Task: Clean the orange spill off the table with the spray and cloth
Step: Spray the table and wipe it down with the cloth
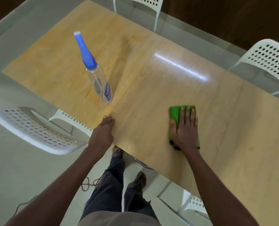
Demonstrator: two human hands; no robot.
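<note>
Green cloth (176,115) flat on the wooden counter (151,88), near the front edge, and the right hand (185,129) is spread on top of it, fingers straight, palm pressing down — no pinch there, just an open grip bearing on the fabric. Over at the counter's near edge, the left hand (105,129) rests with its fingers laid together on the wood, holding nothing that can be seen. The spray bottle (98,74) stands upright well to the left of the cloth, clear body, blue trigger head, untouched by either hand. Orange spill? Only a faint yellowish tint on the left part of the counter around the bottle; a distinct patch cannot be made out. A bright streak of reflected light (179,66) lies across the wood beyond the cloth. White perforated chairs (32,128) sit around the counter.
</note>
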